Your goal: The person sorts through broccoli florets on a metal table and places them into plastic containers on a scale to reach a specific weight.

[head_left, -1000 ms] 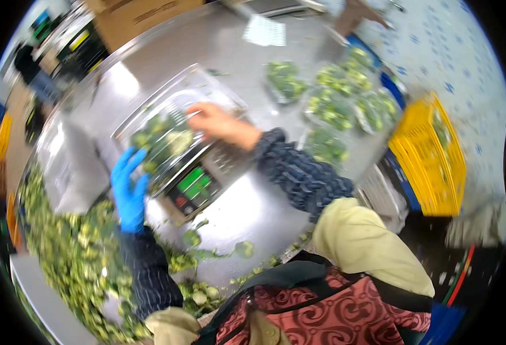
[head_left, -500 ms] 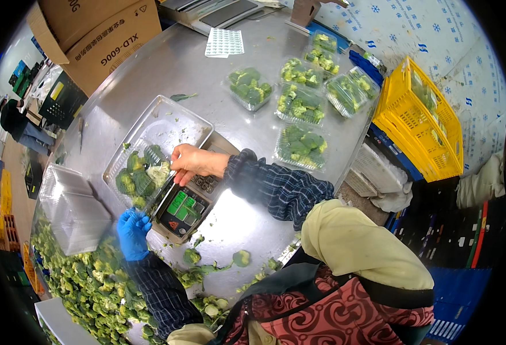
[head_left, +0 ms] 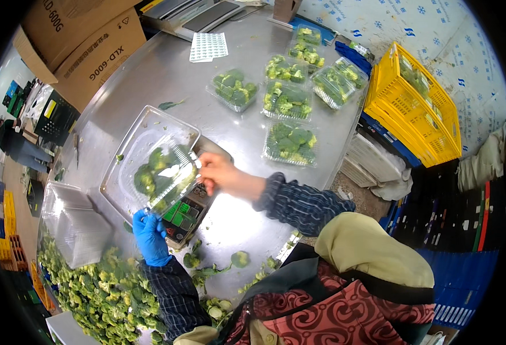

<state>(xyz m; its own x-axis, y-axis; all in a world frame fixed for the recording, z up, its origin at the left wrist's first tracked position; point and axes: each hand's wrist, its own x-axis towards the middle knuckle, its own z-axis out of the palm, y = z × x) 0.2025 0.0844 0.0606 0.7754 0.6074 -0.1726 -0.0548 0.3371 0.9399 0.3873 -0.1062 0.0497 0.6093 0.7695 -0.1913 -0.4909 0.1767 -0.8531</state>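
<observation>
A clear plastic box of broccoli florets [head_left: 164,177] is held between my two hands above the metal tray [head_left: 141,126] of a scale [head_left: 181,217] with a green-lit display. Its clear lid lies over the florets. My left hand [head_left: 150,237], in a blue glove, pinches the box's near left corner. Bare, my right hand [head_left: 217,172] has its fingers closed on the right edge of the box. Whether the box still touches the tray, I cannot tell.
Left of the scale stand nested empty clear boxes [head_left: 72,221], beside a heap of loose broccoli [head_left: 100,290]. Several filled boxes [head_left: 290,142] sit at the far right, near a yellow crate [head_left: 416,109]. A knife [head_left: 76,150] and a label sheet [head_left: 208,47] lie on the steel table [head_left: 166,66].
Both hands and the box have shifted right and toward me, partly over the scale's body. The lid now lies flatter over the florets. My view has moved slightly too.
</observation>
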